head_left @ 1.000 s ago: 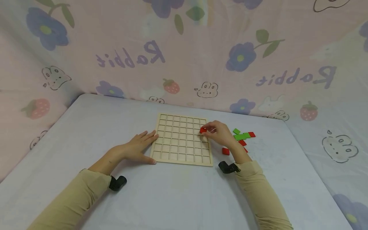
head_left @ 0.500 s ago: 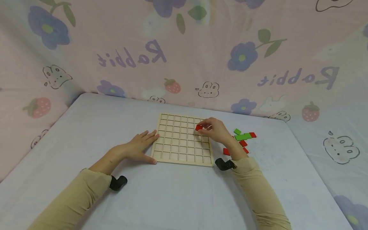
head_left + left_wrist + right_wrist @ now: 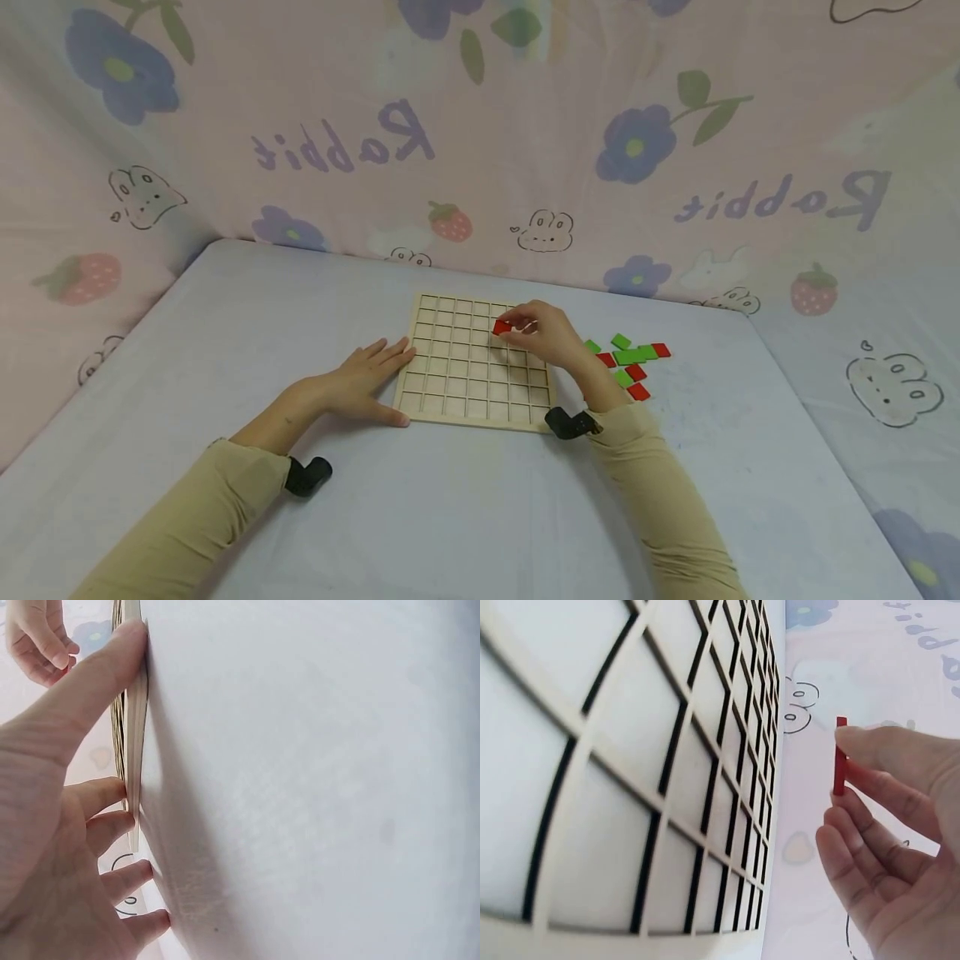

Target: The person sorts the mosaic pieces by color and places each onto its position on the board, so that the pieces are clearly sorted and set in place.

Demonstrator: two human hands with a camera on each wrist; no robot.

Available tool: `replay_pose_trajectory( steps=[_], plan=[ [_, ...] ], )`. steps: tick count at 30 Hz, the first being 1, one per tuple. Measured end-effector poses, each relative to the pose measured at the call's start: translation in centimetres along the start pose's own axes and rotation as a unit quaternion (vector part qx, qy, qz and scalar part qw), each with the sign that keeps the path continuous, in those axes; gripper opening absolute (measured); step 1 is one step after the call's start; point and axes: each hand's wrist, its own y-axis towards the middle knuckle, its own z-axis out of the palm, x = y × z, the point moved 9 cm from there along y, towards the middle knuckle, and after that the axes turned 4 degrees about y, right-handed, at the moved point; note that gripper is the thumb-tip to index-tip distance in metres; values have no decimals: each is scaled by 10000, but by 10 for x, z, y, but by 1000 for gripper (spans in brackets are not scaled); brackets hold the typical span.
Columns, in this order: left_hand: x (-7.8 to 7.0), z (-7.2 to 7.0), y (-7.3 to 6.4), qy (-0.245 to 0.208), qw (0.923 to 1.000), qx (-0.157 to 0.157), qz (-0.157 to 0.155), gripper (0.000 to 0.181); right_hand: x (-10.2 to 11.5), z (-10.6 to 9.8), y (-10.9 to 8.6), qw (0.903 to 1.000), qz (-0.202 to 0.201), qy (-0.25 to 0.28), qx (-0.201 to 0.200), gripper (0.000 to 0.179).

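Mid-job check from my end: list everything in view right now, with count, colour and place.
Grid board: one, pale wood colour, on the table between the hands.
Held tile: one, red, pinched above the board.
Loose red tiles: at least four, red, right of the board; the right arm may hide more.
Loose green tiles: at least five, green, mixed with the red ones.
Table: one, white, under everything.
Backdrop cloth: pink and whitish, printed, behind the table.
Wrist devices: two, black, one at each wrist.
Sleeves: two, beige, on the forearms.
Left hand: one, bare, against the board's left edge.
Right hand: one, bare, pinching the held tile.
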Motion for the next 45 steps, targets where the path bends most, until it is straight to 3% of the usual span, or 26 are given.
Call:
replay_pose_trajectory(
  steps=[18,30,45],
  plan=[
    [0,0,-1,-35,10000,-9,-2,99,13,20,14,9997,-109,206,66,28],
    [2,1,0,-73,10000,7,-26,99,25,33,22,9995,-169,66,259,29],
    [3,2,0,-77,9999,49,-85,99,23,44,32,9994,-137,86,297,28]
  ],
)
